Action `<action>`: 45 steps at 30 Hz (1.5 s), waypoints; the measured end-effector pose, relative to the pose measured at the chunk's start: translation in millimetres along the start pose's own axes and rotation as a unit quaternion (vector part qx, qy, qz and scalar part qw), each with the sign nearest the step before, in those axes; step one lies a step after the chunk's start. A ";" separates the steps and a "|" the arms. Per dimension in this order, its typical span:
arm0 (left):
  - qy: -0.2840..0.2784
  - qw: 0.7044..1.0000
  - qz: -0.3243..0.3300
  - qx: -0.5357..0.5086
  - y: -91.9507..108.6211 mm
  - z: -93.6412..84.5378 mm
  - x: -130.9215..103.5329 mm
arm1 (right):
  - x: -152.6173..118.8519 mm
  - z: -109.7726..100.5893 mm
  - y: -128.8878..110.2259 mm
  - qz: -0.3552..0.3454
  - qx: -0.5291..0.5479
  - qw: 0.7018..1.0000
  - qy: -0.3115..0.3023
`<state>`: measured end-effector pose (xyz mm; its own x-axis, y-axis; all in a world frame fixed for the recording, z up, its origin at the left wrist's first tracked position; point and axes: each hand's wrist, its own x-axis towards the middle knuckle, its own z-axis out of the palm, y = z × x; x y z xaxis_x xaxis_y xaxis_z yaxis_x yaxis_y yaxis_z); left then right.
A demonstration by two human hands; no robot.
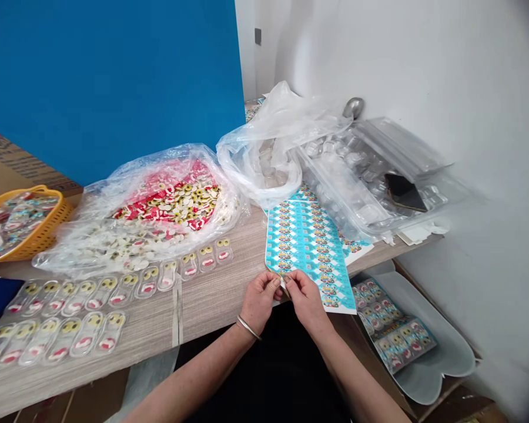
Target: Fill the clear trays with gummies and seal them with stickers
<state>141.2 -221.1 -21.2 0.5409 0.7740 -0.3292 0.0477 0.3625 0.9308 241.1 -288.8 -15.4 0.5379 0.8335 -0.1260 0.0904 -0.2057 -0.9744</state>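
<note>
Wood-grain bench [220, 294] before blue panel [114, 70] and white wall [401, 59]; small pale item [283, 282], partly hidden, pinched tight in the fingers of left hand [260, 299] and right hand [306, 298], by the near left corner of printed turquoise sheet [306, 247]; filled blister packs [88, 333] at left; plastic bag [286, 117] overlapping the sheet's far end.

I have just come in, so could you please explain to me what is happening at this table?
A person's left hand and right hand meet at the near part of a blue printed sheet, pinching a small pale thing, too hidden to identify. To the left, clear plastic cases with yellow and red pieces inside lie in two rows on the table. Behind them, a clear plastic bag holds many loose pieces.
</note>
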 end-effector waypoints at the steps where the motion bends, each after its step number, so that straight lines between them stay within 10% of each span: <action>1: -0.002 1.000 0.002 0.005 0.0 -0.1 -0.1 | 0.4 -0.5 -0.2 0.007 0.013 1.000 -0.002; 10: 0.067 0.979 0.059 0.184 4.1 -27.3 -16.2 | 5.5 -14.8 9.9 0.051 0.051 0.997 0.028; 12: 0.054 0.941 0.186 0.279 11.2 -30.3 -22.9 | 6.9 -16.5 10.8 0.037 0.040 0.998 0.014; 16: -0.167 0.822 0.333 0.430 18.8 -24.4 -23.9 | 8.3 -18.8 14.1 0.018 0.036 0.999 0.002; 22: -0.192 0.720 0.343 0.571 -4.1 -14.9 -8.6 | -0.6 -43.6 -11.6 -0.006 0.235 0.940 0.249; 25: -0.200 0.747 0.319 0.548 -5.6 -12.6 -7.6 | -7.0 -49.8 -44.9 -0.130 0.173 0.909 0.357; 27: -0.197 0.830 0.270 0.446 2.2 -11.6 -11.0 | -8.0 -41.2 -59.0 -0.219 0.043 0.907 0.358; 29: -0.162 0.943 0.173 0.235 15.4 -13.5 -17.7 | -6.1 -21.6 -61.0 -0.307 -0.094 0.907 0.274; 31: -0.091 0.994 0.054 -0.040 30.6 -21.7 -26.6 | -2.8 5.6 -54.1 -0.381 -0.189 0.893 0.147; 34: 0.024 0.952 -0.036 -0.304 48.1 -48.5 -39.5 | -0.6 48.6 -44.7 -0.446 -0.261 0.856 -0.011; 38: 0.166 0.917 -0.054 -0.359 52.1 -101.3 -49.4 | 5.8 87.0 -50.8 -0.456 -0.263 0.830 -0.184; 45: 0.331 0.882 0.002 -0.334 46.7 -168.6 -62.7 | 89.0 116.9 -44.2 -0.225 -0.342 0.909 -0.076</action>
<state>-32.1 -165.2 16.1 -0.0804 0.8294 -0.5528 -0.5792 0.4125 0.7032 187.0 -145.6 -5.3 0.2006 0.9626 0.1823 0.8002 -0.0537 -0.5974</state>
